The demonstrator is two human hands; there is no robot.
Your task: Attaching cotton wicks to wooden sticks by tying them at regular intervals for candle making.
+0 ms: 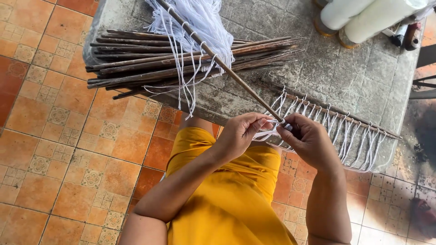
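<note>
While left hand (pixel 238 134) fingers pinch white string (pixel 265 134), right hand (pixel 309 140) fingers clamp stick (pixel 218 61) end above stone surface (pixel 345 77).

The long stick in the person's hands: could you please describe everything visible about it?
The long stick is thin, brown and wood-like, running diagonally from the table's far side down to the hands. White cord loops hang along it. It lies across a bundle of dark sticks. The left hand and right hand meet at its near end.

Orange patterned floor tiles (pixel 54 136) under daylight, grey weathered stone tabletop (pixel 345 72) above them, dark scorched-looking patch of floor (pixel 422 136) at right edge.
</note>
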